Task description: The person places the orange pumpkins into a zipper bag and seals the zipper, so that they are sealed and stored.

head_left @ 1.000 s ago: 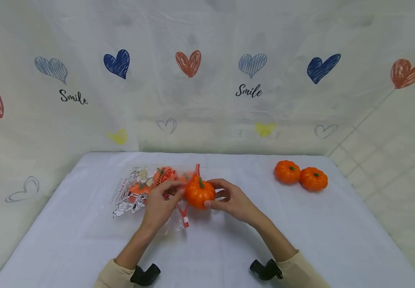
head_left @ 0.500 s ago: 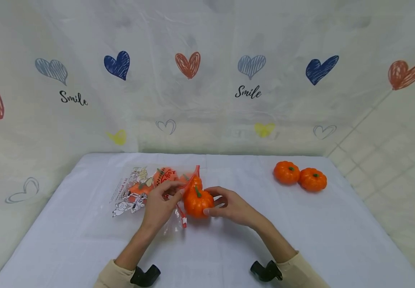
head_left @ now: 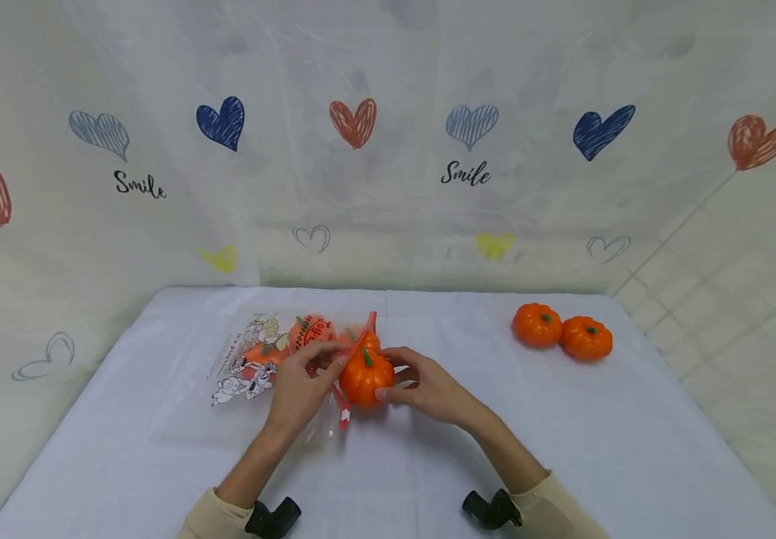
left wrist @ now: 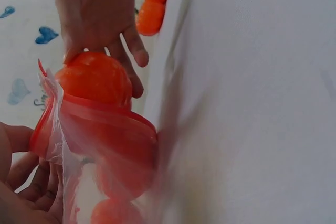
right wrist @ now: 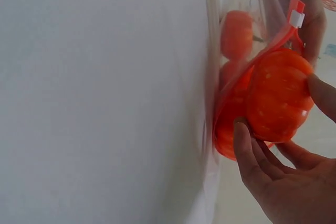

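Pumpkin (head_left: 366, 382) — right hand (head_left: 435, 386) curved round it.

We see 2 hands (head_left: 301, 383) (head_left: 431, 385), 1 zip bag (head_left: 249, 388), 1 held pumpkin (head_left: 366, 383), min. 3 bagged pumpkins (head_left: 311, 328) (exact no. unclear), 2 loose pumpkins (head_left: 537, 325) (head_left: 587, 339), 2 "Smile" prints (head_left: 140, 185) (head_left: 465, 174).

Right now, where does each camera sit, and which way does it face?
Head view: worn on the person's head, looking forward and down at the table; the left hand, right hand, forearms and sleeves show.
Left wrist view: worn there, facing the bag and its red-edged mouth; the left hand is partly visible at lower left, the right at top.
Right wrist view: worn there, facing the pumpkin in the right hand's grip; the left hand shows at upper right.
Both wrist views share that pumpkin, bag and both hands.
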Demonstrator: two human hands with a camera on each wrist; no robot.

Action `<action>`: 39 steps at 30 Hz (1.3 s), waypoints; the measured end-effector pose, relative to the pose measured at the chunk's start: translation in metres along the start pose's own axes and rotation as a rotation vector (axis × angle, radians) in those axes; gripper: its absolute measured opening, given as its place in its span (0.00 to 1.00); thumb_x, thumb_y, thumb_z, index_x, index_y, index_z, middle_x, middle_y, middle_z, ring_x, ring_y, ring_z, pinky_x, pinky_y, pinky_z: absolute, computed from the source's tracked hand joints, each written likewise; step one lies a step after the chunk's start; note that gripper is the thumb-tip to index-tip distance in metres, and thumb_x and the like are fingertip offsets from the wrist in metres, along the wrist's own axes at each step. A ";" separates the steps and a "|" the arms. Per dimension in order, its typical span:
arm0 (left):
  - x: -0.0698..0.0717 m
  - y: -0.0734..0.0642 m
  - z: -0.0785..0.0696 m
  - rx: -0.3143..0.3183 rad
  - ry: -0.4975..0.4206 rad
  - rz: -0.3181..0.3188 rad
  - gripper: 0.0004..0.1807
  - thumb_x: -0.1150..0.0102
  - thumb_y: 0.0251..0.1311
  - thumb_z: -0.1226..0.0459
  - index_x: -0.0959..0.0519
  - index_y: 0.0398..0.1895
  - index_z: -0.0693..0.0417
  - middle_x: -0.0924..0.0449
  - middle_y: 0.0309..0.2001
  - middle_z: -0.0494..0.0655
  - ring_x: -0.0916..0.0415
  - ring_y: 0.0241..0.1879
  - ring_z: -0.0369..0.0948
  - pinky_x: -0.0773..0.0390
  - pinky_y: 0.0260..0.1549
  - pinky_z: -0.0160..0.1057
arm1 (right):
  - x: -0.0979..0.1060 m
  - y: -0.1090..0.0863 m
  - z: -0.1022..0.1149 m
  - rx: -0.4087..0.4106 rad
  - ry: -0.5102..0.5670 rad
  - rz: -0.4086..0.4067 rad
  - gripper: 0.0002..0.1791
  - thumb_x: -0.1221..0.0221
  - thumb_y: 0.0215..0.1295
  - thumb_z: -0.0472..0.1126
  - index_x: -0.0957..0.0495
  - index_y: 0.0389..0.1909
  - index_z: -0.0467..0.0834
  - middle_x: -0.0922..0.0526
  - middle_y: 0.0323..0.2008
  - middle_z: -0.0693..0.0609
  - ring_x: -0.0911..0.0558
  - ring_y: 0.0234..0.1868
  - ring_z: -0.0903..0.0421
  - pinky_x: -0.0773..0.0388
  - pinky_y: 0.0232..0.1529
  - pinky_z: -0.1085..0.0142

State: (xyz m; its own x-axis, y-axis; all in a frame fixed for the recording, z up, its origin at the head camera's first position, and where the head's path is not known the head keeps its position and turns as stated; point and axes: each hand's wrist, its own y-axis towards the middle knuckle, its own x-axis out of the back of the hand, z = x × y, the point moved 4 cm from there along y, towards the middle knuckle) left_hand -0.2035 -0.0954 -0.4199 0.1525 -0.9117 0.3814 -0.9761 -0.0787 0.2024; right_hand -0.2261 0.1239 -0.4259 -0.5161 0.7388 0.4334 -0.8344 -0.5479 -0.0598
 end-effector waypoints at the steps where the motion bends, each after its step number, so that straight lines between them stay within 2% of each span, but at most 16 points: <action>1: 0.000 0.000 0.000 0.004 -0.007 0.003 0.10 0.32 0.68 0.59 0.12 0.51 0.44 0.16 0.40 0.45 0.24 0.41 0.42 0.24 0.38 0.29 | -0.001 0.001 0.000 -0.001 -0.002 -0.003 0.35 0.33 0.69 0.47 0.31 0.73 0.42 0.23 0.68 0.42 0.16 0.57 0.48 0.15 0.57 0.57; 6: 0.003 0.001 0.000 0.003 0.009 -0.004 0.08 0.31 0.67 0.60 0.12 0.46 0.47 0.15 0.40 0.45 0.24 0.40 0.42 0.23 0.37 0.29 | -0.004 0.003 -0.001 -0.019 -0.011 -0.016 0.35 0.32 0.68 0.47 0.31 0.72 0.42 0.24 0.69 0.42 0.16 0.57 0.48 0.15 0.58 0.55; 11: 0.005 0.000 -0.004 -0.029 0.049 -0.009 0.06 0.30 0.66 0.60 0.12 0.43 0.46 0.16 0.38 0.44 0.24 0.40 0.41 0.23 0.38 0.29 | -0.008 0.003 -0.002 -0.029 -0.023 -0.009 0.36 0.31 0.67 0.45 0.32 0.72 0.41 0.24 0.69 0.43 0.17 0.57 0.50 0.16 0.59 0.54; 20: 0.005 0.000 -0.008 -0.068 0.013 -0.027 0.06 0.29 0.65 0.61 0.10 0.44 0.45 0.17 0.35 0.43 0.24 0.38 0.41 0.23 0.37 0.28 | -0.012 0.005 -0.001 -0.011 -0.051 -0.006 0.37 0.29 0.65 0.45 0.31 0.73 0.42 0.24 0.68 0.44 0.17 0.57 0.50 0.15 0.58 0.54; 27: 0.006 0.000 -0.012 -0.130 -0.012 -0.053 0.07 0.28 0.64 0.62 0.10 0.44 0.45 0.17 0.35 0.44 0.23 0.37 0.41 0.21 0.37 0.28 | -0.015 0.005 0.002 -0.003 -0.094 -0.035 0.38 0.27 0.62 0.43 0.30 0.72 0.44 0.24 0.66 0.45 0.17 0.56 0.50 0.14 0.56 0.56; 34: 0.006 -0.001 -0.012 -0.121 -0.001 -0.054 0.06 0.29 0.64 0.62 0.11 0.43 0.44 0.17 0.35 0.43 0.23 0.38 0.40 0.22 0.38 0.28 | -0.020 0.009 0.007 0.019 -0.088 -0.056 0.39 0.27 0.62 0.42 0.31 0.73 0.42 0.23 0.67 0.44 0.17 0.56 0.48 0.14 0.56 0.56; 39: 0.005 -0.001 -0.011 -0.104 0.004 -0.050 0.06 0.29 0.65 0.61 0.11 0.44 0.44 0.17 0.35 0.43 0.23 0.39 0.40 0.21 0.39 0.28 | -0.024 0.012 0.009 -0.006 -0.051 -0.076 0.36 0.27 0.63 0.42 0.31 0.69 0.41 0.22 0.67 0.44 0.17 0.57 0.48 0.14 0.56 0.55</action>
State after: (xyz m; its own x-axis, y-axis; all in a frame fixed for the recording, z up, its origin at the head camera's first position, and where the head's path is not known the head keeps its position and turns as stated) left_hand -0.1999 -0.0957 -0.4080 0.2014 -0.9060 0.3722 -0.9460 -0.0813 0.3138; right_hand -0.2223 0.0959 -0.4287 -0.4405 0.7573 0.4821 -0.8721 -0.4884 -0.0297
